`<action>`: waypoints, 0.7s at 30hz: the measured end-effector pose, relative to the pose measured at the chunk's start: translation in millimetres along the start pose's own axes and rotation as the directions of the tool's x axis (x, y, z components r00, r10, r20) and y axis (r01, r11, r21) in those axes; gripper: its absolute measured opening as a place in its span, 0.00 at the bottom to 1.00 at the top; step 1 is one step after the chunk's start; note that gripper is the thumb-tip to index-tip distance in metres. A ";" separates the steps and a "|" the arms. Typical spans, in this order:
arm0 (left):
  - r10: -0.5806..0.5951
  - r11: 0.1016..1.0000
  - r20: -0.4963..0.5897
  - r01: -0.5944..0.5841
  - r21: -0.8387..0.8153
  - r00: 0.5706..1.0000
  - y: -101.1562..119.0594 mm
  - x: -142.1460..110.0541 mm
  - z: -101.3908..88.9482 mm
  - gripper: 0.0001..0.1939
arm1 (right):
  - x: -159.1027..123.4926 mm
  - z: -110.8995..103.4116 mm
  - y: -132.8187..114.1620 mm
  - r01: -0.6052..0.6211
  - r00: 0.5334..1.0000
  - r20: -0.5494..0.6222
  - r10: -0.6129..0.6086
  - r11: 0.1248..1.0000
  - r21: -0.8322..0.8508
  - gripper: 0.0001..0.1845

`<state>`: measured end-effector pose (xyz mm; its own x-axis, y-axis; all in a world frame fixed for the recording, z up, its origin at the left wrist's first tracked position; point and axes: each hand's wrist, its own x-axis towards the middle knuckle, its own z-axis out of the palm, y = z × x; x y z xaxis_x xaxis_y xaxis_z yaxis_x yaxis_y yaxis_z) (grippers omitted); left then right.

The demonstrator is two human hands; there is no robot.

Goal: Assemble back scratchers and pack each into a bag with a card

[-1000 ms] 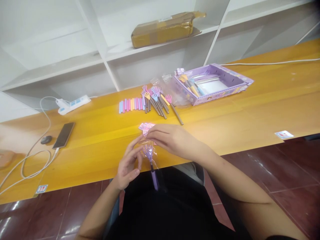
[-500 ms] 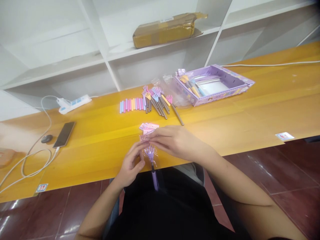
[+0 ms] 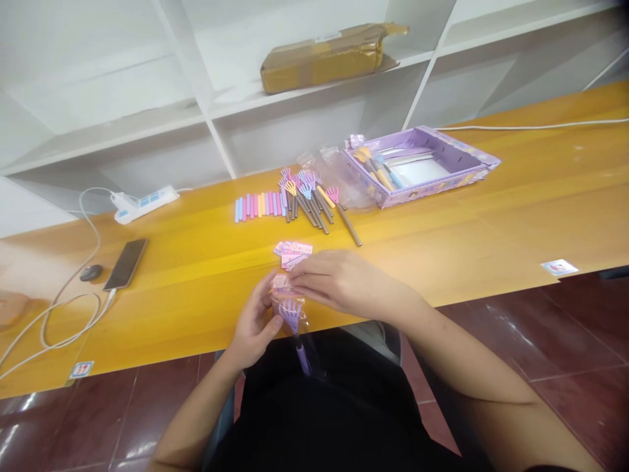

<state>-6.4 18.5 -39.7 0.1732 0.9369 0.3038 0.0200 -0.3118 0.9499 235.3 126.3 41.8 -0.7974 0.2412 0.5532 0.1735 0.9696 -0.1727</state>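
Note:
A purple hand-shaped back scratcher (image 3: 290, 316) lies inside a clear plastic bag (image 3: 305, 321) at the table's front edge, its handle hanging over toward my lap. At the bag's top shows a pink printed card (image 3: 282, 283). My left hand (image 3: 255, 324) holds the bag's left side, fingers curved and thumb beside the scratcher's head. From the right, my right hand (image 3: 341, 282) has its fingers pressed together on the card's right edge; the fingertips are partly hidden. Just beyond lie several more pink cards (image 3: 293, 252), loosely stacked.
Farther back are a pile of back scratchers (image 3: 307, 196) and a row of coloured handle sleeves (image 3: 258, 205). A purple tray box (image 3: 437, 180) stands to their right. Leftward lie a phone (image 3: 126, 264) on a cable and a power strip (image 3: 147, 204). A cardboard package (image 3: 322, 62) rests on the shelf.
The card at the bag's top now lies more open to view, and my left fingers have spread away from my right fingertips. The scratcher's head has shifted slightly left and nearer me.

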 end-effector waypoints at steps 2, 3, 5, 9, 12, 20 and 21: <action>-0.024 1.000 -0.013 0.024 -0.019 1.000 0.4 -0.2 1.6 0.38 | 0.0 -2.8 -0.8 0.003 1.000 0.002 -0.003 1.000 0.007 0.16; -0.036 0.999 -0.013 0.036 -0.010 0.999 0.4 -0.4 1.6 0.38 | -0.1 -3.8 -0.9 0.011 1.000 0.005 -0.011 1.000 0.008 0.16; -0.052 0.998 -0.005 0.052 0.022 0.999 -0.3 -0.8 0.5 0.36 | -0.1 -5.1 -1.2 0.029 0.999 0.018 -0.029 1.000 0.009 0.15; -0.033 0.999 0.009 0.033 0.042 0.999 -1.3 -0.1 -1.3 0.28 | 1.7 -8.0 -2.7 0.016 0.999 0.034 -0.018 0.998 0.057 0.17; -0.020 0.999 0.018 0.020 0.031 1.000 0.4 1.8 -0.3 0.25 | 3.0 -11.1 -3.8 -0.033 0.999 0.033 0.027 0.985 0.170 0.17; 0.030 0.993 0.014 -0.031 0.117 0.999 3.8 4.2 -0.4 0.20 | 5.9 -6.2 -3.1 -0.461 0.887 0.132 0.442 0.833 0.306 0.13; 0.045 0.991 0.014 -0.046 0.128 0.999 3.2 4.3 -0.6 0.19 | 7.2 -4.6 -2.6 -0.482 0.876 0.190 0.443 0.818 0.314 0.13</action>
<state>-6.2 21.6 -35.3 0.1880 0.9197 0.3448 0.1381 -0.3723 0.9178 231.8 125.7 49.9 -0.7313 0.6332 0.2536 0.3447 0.6639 -0.6637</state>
